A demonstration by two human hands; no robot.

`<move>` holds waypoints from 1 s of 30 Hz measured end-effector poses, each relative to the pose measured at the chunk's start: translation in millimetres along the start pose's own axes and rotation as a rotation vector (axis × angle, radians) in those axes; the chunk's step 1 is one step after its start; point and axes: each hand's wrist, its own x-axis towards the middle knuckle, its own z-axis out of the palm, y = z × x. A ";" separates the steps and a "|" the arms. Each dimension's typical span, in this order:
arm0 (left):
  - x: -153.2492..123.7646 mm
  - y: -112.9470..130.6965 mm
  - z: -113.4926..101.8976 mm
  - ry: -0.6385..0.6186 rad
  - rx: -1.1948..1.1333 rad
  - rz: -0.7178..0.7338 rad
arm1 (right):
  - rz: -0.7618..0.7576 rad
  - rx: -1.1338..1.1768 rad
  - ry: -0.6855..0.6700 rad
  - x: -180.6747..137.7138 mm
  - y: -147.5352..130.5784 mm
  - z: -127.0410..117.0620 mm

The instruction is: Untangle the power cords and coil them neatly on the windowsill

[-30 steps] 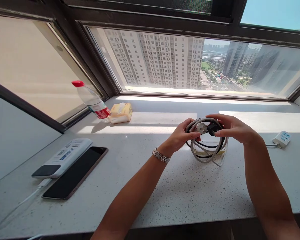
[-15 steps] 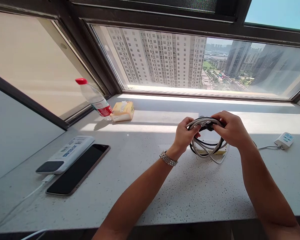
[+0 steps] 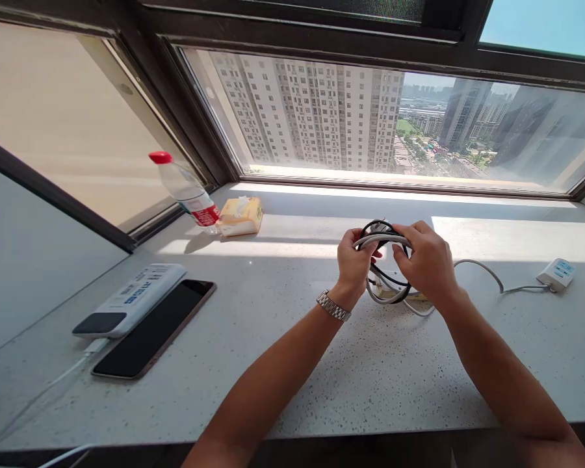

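A looped bundle of black and grey cables point(image 3: 388, 299) is held up over the white speckled counter, between both hands. My left hand point(image 3: 357, 260) grips its left side, thumb across the strands. On the upper right of the loops, my right hand point(image 3: 426, 260) has its thumb and fingers closed round the cables. A dark plug end partly shows between the hands; its shape is mostly hidden. Behind and under the bundle lies a white and yellow object point(image 3: 422, 296), largely covered. A grey cord runs from behind my right hand to a small white socket block point(image 3: 556, 274).
On the left lie a white power bank point(image 3: 143, 289) with a cable plugged in and a dark phone point(image 3: 156, 331). A red-capped plastic bottle point(image 3: 188, 195) and a yellow tissue pack point(image 3: 241, 216) stand near the window frame. The counter's front edge point(image 3: 370, 434) runs below my forearms.
Both hands have drawn closer together, the right one shifting left. The cable loops have become narrower, and more of the grey cord to the socket block now shows.
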 end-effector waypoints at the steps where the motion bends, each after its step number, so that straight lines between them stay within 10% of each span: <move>1: 0.6 -0.3 -1.0 -0.007 0.003 -0.004 | -0.008 0.026 -0.003 0.6 0.4 -1.1; 16: -7.2 15.9 -3.2 -0.353 0.126 0.095 | 0.196 0.651 -0.015 10.3 17.1 -0.9; 26: 0.5 18.5 -3.2 -0.324 0.224 0.092 | 0.224 0.777 0.109 10.2 14.5 7.6; 30: 4.5 13.3 -4.7 -0.224 0.089 0.102 | 0.153 0.762 -0.073 10.8 9.9 -1.1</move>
